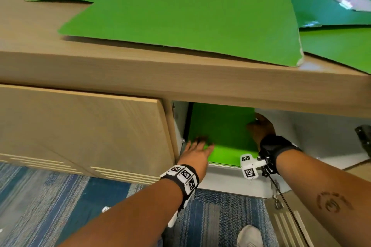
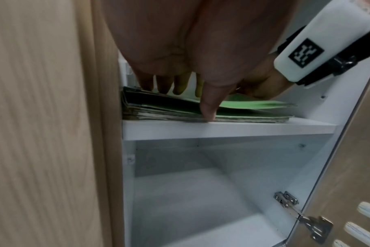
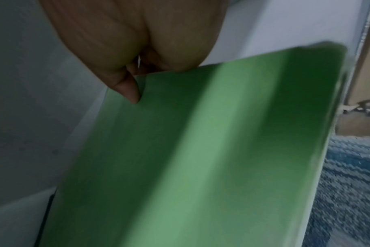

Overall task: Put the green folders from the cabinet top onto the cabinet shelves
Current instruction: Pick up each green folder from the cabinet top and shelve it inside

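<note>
Several green folders (image 1: 180, 18) lie spread on the wooden cabinet top (image 1: 140, 70). Below, in the open cabinet, a stack of green folders (image 1: 222, 132) lies on the white upper shelf (image 2: 222, 128). My left hand (image 1: 197, 147) rests flat on the stack's near left part, fingers straight, thumb (image 2: 208, 108) against the front edge. My right hand (image 1: 260, 126) pinches the right edge of the top green folder (image 3: 201, 150), thumb (image 3: 129, 90) on top, the other fingers hidden. That folder's right side sits slightly raised above the stack (image 2: 243, 113).
A closed wooden door (image 1: 84, 132) stands left of the opening. The open door with its metal hinge (image 2: 302, 215) is at the right. The lower white compartment (image 2: 201, 200) holds nothing. A dark green labelled folder (image 1: 331, 0) lies at the top's far right. Blue carpet (image 1: 60, 196) and a white shoe (image 1: 250, 235) are below.
</note>
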### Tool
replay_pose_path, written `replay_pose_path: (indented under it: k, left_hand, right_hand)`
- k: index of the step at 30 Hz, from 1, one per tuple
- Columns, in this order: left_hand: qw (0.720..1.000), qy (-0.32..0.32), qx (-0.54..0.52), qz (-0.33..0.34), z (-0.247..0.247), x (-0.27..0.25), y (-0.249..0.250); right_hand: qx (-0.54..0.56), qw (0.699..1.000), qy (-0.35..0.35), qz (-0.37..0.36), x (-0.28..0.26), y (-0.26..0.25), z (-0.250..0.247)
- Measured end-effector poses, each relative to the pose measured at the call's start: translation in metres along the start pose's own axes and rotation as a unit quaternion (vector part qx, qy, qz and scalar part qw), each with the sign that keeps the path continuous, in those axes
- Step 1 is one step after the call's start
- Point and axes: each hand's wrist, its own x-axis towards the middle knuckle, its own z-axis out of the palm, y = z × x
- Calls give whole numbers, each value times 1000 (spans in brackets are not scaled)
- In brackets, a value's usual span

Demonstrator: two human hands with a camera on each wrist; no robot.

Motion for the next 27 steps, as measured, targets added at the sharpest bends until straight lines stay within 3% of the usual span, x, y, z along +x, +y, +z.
replay_pose_path:
  k: [7, 12, 15, 21, 27]
  left_hand:
    - [999, -46, 2, -1, 7, 8, -6]
    - [998, -59, 13, -10, 4, 10, -6]
    - [997, -72, -2, -14, -2, 9, -4]
    - [996, 16, -81, -20, -32, -11, 10]
    - [992, 75, -101, 13, -95, -53, 36]
  right_hand:
    - [-157, 987, -26, -2, 9, 8, 4]
    - [-328, 942, -68, -7, 7, 0, 5]
    - [-391, 919, -48, -5, -6, -13, 8]
    - [-351, 932, 5, -94, -58, -35, 19]
    - [-324, 916, -104, -213, -141, -87, 9]
